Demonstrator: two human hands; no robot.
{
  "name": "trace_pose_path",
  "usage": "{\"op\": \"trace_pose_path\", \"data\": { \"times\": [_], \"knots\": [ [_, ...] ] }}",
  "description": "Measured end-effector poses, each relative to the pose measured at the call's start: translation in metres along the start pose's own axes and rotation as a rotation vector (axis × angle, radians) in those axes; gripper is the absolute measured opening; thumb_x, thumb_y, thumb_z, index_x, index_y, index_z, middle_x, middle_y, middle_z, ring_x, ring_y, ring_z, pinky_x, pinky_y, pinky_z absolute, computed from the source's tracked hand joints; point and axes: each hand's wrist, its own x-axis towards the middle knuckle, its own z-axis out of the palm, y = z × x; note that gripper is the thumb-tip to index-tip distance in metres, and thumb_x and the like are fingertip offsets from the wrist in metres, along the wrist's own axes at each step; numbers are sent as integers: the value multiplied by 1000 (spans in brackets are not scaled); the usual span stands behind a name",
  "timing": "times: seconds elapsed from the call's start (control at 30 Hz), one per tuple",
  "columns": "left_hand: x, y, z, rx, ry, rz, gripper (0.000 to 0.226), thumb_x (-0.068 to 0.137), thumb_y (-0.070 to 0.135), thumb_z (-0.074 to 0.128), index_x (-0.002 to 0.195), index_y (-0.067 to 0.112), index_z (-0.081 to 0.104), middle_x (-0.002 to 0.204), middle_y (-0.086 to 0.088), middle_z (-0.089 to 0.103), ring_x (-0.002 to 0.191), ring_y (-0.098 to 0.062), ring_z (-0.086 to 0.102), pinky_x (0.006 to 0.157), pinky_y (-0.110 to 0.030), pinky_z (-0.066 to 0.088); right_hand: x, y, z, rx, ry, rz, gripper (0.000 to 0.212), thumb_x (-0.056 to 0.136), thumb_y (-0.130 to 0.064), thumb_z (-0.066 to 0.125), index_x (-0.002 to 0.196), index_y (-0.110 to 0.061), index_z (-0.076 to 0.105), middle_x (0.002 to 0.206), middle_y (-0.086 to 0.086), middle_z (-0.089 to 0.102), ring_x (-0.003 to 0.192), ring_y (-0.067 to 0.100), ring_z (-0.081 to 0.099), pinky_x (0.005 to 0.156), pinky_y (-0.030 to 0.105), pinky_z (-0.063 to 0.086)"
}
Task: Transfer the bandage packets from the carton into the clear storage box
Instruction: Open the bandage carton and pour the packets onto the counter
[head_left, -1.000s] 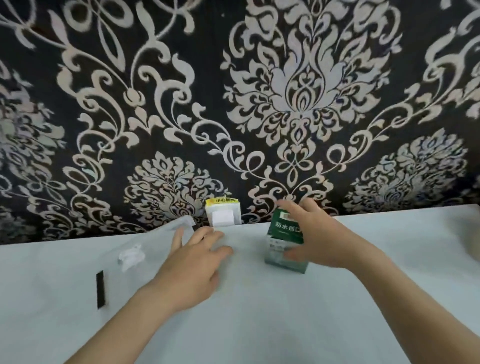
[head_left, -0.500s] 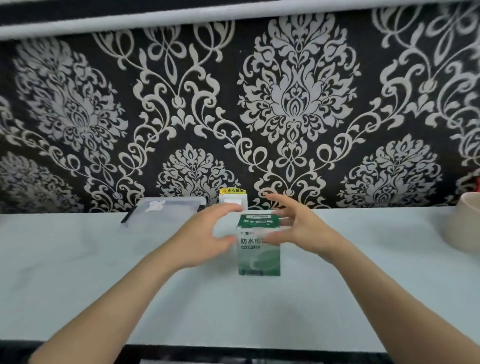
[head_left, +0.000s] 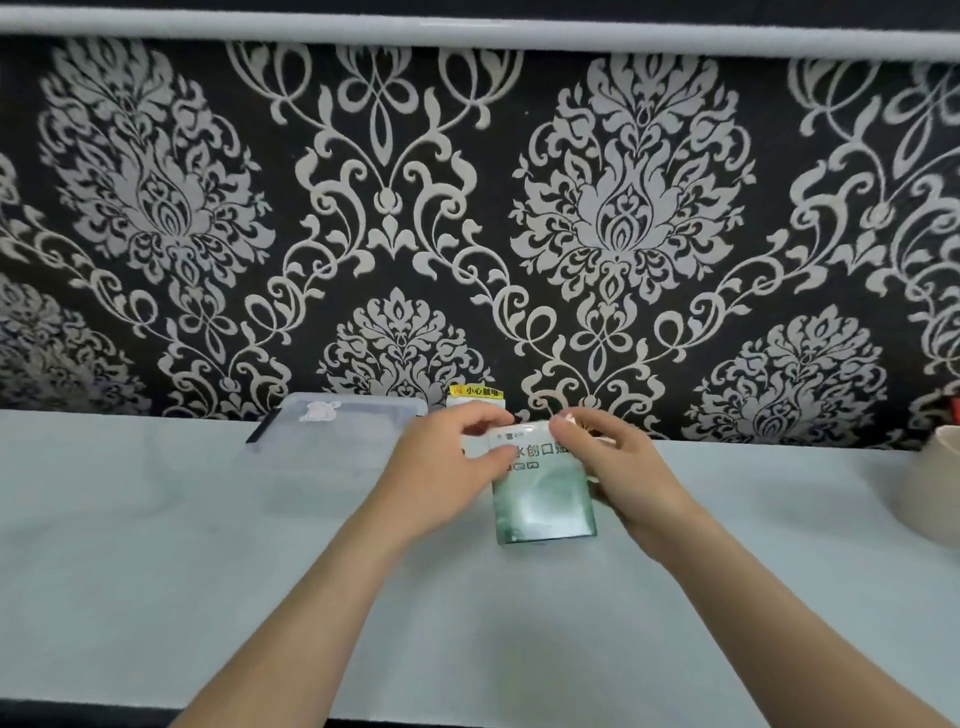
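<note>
A green and white bandage carton (head_left: 543, 493) stands upright on the pale table (head_left: 156, 571), a little right of centre. My left hand (head_left: 447, 467) grips its upper left corner, fingers curled over the top edge. On the other side my right hand (head_left: 618, 467) holds the upper right corner and side. The carton's top is partly hidden by my fingers, and no bandage packets show. The clear storage box (head_left: 332, 436), lid on with black clips, sits to the left at the back near the wall.
A small white box with a yellow label (head_left: 475, 397) stands behind the carton against the patterned wall. A beige round container (head_left: 935, 483) sits at the right edge. The table's front edge runs along the bottom of the view.
The carton went from my right hand alone to both hands and now stands closer to me. My left hand left the table and took its top left corner. The view tilted upward.
</note>
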Motion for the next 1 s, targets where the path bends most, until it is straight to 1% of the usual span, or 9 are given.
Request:
{"op": "trace_pose_path", "data": {
  "times": [0.07,0.13,0.17,0.23,0.37,0.53,0.7,0.83,1.0],
  "knots": [
    [6,-12,-20,404,-70,33,45,78,42,71,121,42,57,127,17,56,121,-9,48,97,-33,44,9,6,-2,-25,39,-72,34,82,-30,75,114,-22,65,89,1,70,78,9,71,67,22,56],
    [6,-29,-31,748,-361,-72,75,76,45,71,142,41,35,157,8,21,144,-17,17,114,-39,25,18,15,-3,-87,70,-109,35,82,-30,75,115,-25,65,94,2,66,80,10,69,74,26,58],
    [4,-37,-31,843,-459,-112,82,78,40,70,147,40,26,161,6,4,147,-18,3,119,-42,14,23,19,-2,-116,81,-111,35,81,-33,75,114,-27,66,98,3,65,84,12,69,78,31,58],
    [3,-45,-25,866,-437,-118,77,85,17,62,149,37,24,162,1,-7,149,-18,-5,120,-44,4,31,24,-1,-150,86,-114,26,82,-36,74,106,-28,69,99,2,67,84,12,67,84,38,58],
    [8,-41,-5,808,-222,-107,70,89,-1,51,149,28,30,162,-5,6,147,-27,16,117,-40,21,30,25,-2,-132,13,-90,14,92,-30,63,92,-20,72,80,-5,67,70,5,63,65,22,55],
    [13,-33,10,806,2,-62,50,93,25,58,141,30,44,150,3,41,131,-25,44,101,-37,40,24,22,-4,-53,-96,34,26,96,-31,56,90,-10,69,80,-2,71,57,-1,64,47,11,45],
    [21,-20,23,277,92,149,26,86,31,70,111,30,71,117,19,61,114,-2,48,98,-11,31,28,15,-10,-87,-115,4,26,92,-37,62,79,-15,69,72,-5,67,58,4,61,54,15,47],
    [23,-17,38,253,45,301,19,82,26,74,101,26,76,103,17,63,103,-5,52,93,-27,44,34,16,-13,-194,-107,-72,37,89,-42,63,63,-16,58,67,7,48,64,18,48,63,33,39],
    [30,-17,46,410,19,510,21,89,27,56,89,15,74,88,5,66,84,-18,58,71,-39,53,33,14,-15,-260,-66,-126,49,88,-46,62,64,-6,49,66,8,38,63,20,36,63,33,30]
  ]
}}
